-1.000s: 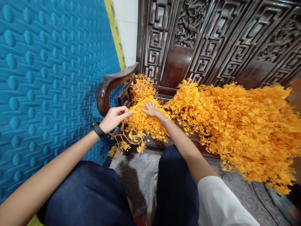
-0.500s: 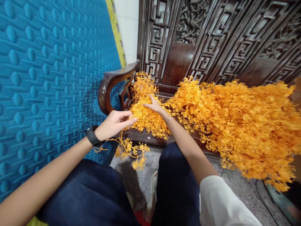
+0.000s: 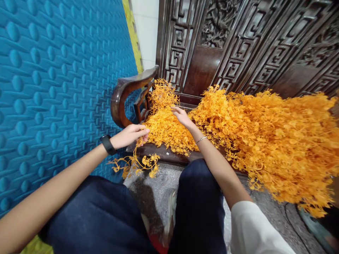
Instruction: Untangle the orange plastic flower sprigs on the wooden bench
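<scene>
The person's left hand (image 3: 132, 135) is just in front of the curved wooden armrest (image 3: 118, 102) at the left end of the dark bench (image 3: 151, 150). Its grip is pinched, thumb against fingers, on the stem of an orange flower sprig (image 3: 146, 163), whose branching blooms hang below the hand, in front of the armrest. The right hand (image 3: 183, 117) is to the right of the armrest, its grip loose with nothing visible in it, fingers stretched over a low pile of orange flowers (image 3: 169, 132); whether they touch it cannot be told. That pile lies on the bench just right of the armrest, with a clump of curly stems (image 3: 162, 93) at its back. A much bigger heap of the same flowers (image 3: 286, 141) spreads well to the right of the armrest. The carved backrest (image 3: 202, 70) rises behind and right of the armrest, and a blue mat (image 3: 58, 88) fills the area to the armrest's left. A black watch (image 3: 108, 144) is worn next to the left hand, a thin bracelet (image 3: 201, 140) farther up from the right one
</scene>
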Action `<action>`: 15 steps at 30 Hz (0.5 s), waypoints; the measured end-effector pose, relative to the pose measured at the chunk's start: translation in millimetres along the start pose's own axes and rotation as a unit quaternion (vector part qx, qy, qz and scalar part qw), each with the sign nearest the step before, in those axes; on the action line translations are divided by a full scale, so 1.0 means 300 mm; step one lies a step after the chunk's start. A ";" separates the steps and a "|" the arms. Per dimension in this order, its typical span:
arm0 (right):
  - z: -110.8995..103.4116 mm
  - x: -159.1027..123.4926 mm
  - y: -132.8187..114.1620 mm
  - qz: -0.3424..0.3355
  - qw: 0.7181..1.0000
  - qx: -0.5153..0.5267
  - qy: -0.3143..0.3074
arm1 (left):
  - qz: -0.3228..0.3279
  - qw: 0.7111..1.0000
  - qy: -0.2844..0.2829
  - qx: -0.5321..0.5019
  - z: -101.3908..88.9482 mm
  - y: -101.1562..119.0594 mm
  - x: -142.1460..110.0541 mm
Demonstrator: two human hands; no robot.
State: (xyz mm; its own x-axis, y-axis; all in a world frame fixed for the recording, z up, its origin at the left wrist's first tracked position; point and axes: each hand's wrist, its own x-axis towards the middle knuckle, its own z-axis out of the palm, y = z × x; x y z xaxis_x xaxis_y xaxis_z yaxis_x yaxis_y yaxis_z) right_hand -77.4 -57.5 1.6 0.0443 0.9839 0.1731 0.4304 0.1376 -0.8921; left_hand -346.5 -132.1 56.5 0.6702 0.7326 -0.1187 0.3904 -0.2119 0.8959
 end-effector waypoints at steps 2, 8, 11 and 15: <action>-0.009 -0.006 -0.007 -0.019 1.000 0.007 0.018 | -0.017 0.999 -0.019 -0.027 0.005 -0.011 0.013; 0.005 -0.122 -0.158 -0.064 0.991 0.112 -0.038 | -0.007 0.997 -0.037 -0.073 0.026 -0.005 0.030; 0.045 -0.212 -0.244 -0.037 0.971 0.168 -0.166 | 0.005 0.995 -0.028 -0.097 0.034 0.009 0.029; 0.099 -0.289 -0.294 -0.056 0.961 0.173 -0.209 | 0.010 0.992 -0.009 -0.123 0.038 0.018 0.024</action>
State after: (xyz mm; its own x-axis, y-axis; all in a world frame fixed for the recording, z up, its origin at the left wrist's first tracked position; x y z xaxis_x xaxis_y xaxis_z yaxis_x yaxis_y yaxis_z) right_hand -146.0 -151.5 52.7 -0.3829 0.9101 0.1585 0.0822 0.2044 -0.9754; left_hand -332.4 -135.3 55.7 0.6882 0.7178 -0.1054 0.2118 -0.0597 0.9755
